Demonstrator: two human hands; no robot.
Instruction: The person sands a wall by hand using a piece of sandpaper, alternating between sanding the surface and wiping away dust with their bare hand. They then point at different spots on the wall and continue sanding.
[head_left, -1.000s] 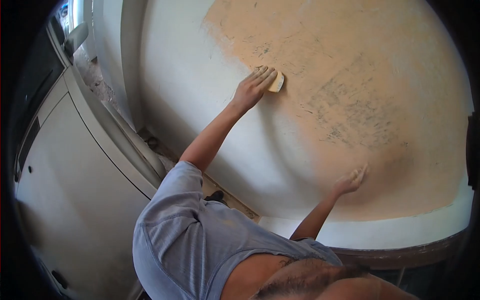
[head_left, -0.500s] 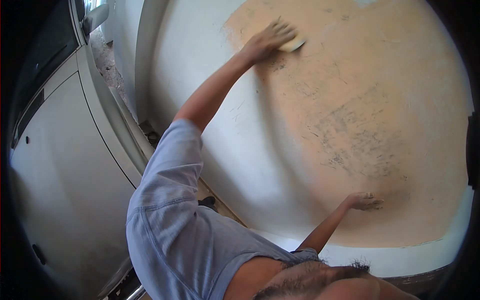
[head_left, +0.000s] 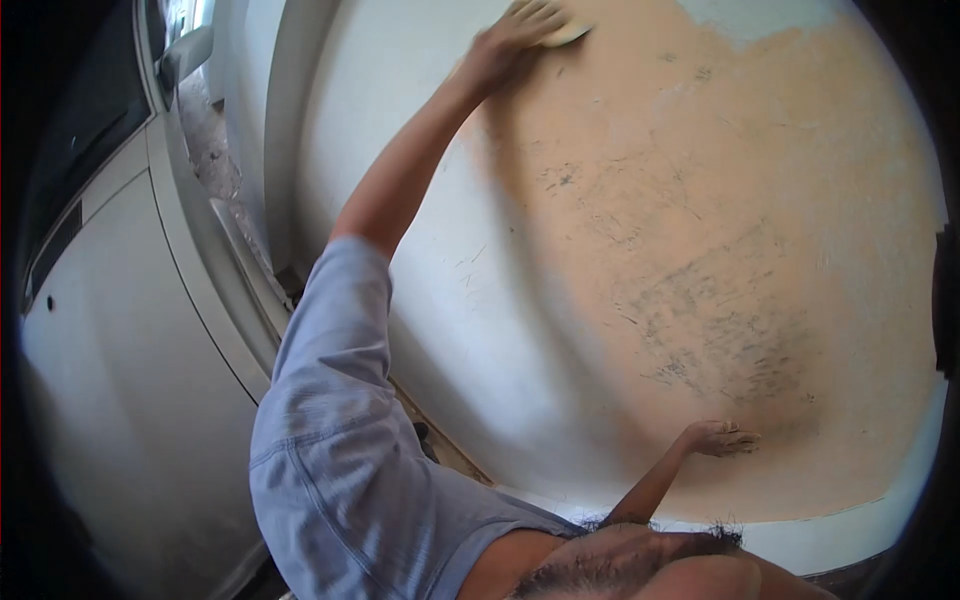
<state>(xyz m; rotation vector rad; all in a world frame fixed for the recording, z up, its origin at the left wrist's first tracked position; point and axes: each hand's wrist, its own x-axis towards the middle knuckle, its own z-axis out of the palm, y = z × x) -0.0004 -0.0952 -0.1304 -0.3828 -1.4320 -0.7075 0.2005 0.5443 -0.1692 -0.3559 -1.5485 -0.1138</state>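
My left hand [head_left: 517,38] is at the top of the view, its fingers wrapped over a pale yellow pad [head_left: 568,36] with a dark edge. That pad lies flat against the white wall [head_left: 450,250], within a broad peach-coloured patch [head_left: 640,160]. Dark scratches and smudges [head_left: 720,310] mark the patch's middle. Lower right, my right hand [head_left: 718,438] has its fingers stretched out, dusty at the tips and close against the patch's lower part. Nothing shows in it.
A pale car [head_left: 120,330] with a side mirror [head_left: 186,55] stands close on my left. My grey sleeve [head_left: 335,350] and torso fill the space between car and wall. A narrow gap [head_left: 207,140] runs back past the mirror.
My left hand and the pad have moved up and slightly left along the wall. My right hand, still spread, appears lower as the whole view has shifted a little.
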